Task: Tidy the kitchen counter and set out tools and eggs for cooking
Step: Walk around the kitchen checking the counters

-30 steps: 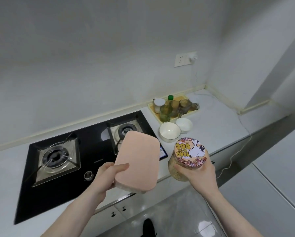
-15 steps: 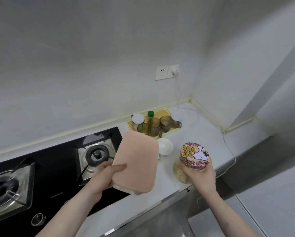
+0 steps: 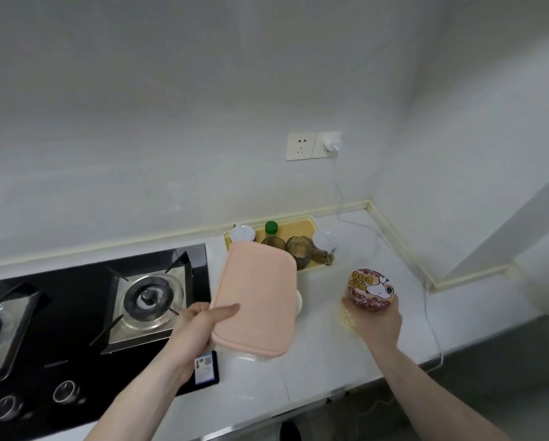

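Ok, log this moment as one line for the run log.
left hand: holds pink-lidded box above counter | right hand: grips cartoon-lidded jar | yellow tray: jars, by wall | stove: left

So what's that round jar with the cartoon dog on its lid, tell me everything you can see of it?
The jar is round, with a lid printed with a white cartoon dog, yellow letters and a reddish pattern. Its body looks clear, showing pale yellowish contents. It is tipped so the lid faces the camera. The right hand grips it from below and behind, fingers curled round the body, over the white counter near its front edge. Whether its base touches the counter cannot be told. Nothing else touches it.
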Tool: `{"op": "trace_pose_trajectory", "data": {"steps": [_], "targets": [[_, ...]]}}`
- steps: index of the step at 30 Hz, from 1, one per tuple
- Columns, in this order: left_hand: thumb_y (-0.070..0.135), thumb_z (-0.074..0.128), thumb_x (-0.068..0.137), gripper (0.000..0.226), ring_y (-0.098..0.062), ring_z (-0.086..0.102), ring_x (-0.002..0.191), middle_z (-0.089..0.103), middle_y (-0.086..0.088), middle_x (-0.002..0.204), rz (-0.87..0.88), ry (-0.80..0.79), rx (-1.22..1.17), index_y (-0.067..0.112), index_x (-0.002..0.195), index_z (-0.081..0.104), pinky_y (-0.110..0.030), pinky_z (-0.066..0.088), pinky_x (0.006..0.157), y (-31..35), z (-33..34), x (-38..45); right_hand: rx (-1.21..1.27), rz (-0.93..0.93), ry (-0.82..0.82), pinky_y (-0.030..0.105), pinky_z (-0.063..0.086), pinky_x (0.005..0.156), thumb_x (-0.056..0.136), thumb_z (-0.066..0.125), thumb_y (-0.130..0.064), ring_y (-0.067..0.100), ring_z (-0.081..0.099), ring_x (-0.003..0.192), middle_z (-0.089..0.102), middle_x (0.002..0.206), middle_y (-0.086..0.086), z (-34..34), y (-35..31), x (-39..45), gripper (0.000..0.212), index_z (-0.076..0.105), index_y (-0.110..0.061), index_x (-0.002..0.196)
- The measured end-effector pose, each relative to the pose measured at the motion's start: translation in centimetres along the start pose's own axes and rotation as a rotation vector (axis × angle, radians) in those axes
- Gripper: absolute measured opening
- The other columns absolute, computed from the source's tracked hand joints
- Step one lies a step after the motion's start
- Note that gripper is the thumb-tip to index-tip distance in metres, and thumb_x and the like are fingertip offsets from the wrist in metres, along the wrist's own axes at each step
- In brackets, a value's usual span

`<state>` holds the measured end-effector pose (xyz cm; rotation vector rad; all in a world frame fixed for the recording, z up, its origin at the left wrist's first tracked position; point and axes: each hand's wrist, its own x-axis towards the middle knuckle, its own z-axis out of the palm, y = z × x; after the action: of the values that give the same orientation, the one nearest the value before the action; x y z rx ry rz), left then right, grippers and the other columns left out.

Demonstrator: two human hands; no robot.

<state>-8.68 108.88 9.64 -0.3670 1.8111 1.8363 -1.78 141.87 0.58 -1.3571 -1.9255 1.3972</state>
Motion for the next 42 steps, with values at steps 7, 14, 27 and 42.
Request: {"op": "trace_pose_trajectory", "data": {"steps": [7, 14, 27, 42], "targets": [[0.027, 0.09, 0.067, 0.05, -0.015, 0.067, 0.065, 0.068, -0.006, 0.081, -0.028, 0.053, -0.052, 0.014, 0.095, 0.05, -0.026, 0.052, 0.057, -0.2, 5.7, 0.1, -0.048, 0.018, 0.035, 0.039, 0.051, 0.097, 0.054, 0.096, -0.045, 0.032, 0.064, 0.113, 0.067, 0.122, 0.008, 0.5, 0.1, 7.1, 0.095, 0.05, -0.018, 0.133], [0.035, 0.088, 0.056, 0.057, -0.017, 0.065, 0.066, 0.068, -0.006, 0.079, -0.004, 0.073, -0.061, 0.014, 0.094, 0.05, -0.028, 0.053, 0.06, 0.3, 8.0, 0.2, -0.08, -0.005, 0.027, 0.053, 0.045, 0.106, 0.048, 0.094, -0.053, 0.033, 0.061, 0.117, 0.067, 0.122, 0.004, 1.5, -0.5, 11.8, 0.097, 0.048, -0.023, 0.129], [0.034, 0.088, 0.055, 0.06, -0.023, 0.068, 0.071, 0.072, -0.01, 0.083, -0.026, 0.116, -0.084, 0.011, 0.099, 0.054, -0.029, 0.055, 0.061, 1.3, 8.2, 0.7, -0.02, 0.027, 0.016, 0.053, 0.046, 0.107, 0.047, 0.096, -0.047, 0.031, 0.06, 0.122, 0.066, 0.126, 0.002, 3.4, -1.8, 16.0, 0.098, 0.049, -0.027, 0.131], [0.038, 0.088, 0.055, 0.061, -0.021, 0.061, 0.066, 0.071, -0.008, 0.079, -0.051, 0.154, -0.058, 0.007, 0.098, 0.059, -0.032, 0.047, 0.063, 2.6, 8.5, 1.9, 0.084, 0.072, -0.017, 0.034, 0.048, 0.102, 0.049, 0.1, -0.037, 0.029, 0.062, 0.119, 0.066, 0.127, 0.006, 7.7, -3.3, 18.3, 0.099, 0.051, -0.023, 0.134]]}}
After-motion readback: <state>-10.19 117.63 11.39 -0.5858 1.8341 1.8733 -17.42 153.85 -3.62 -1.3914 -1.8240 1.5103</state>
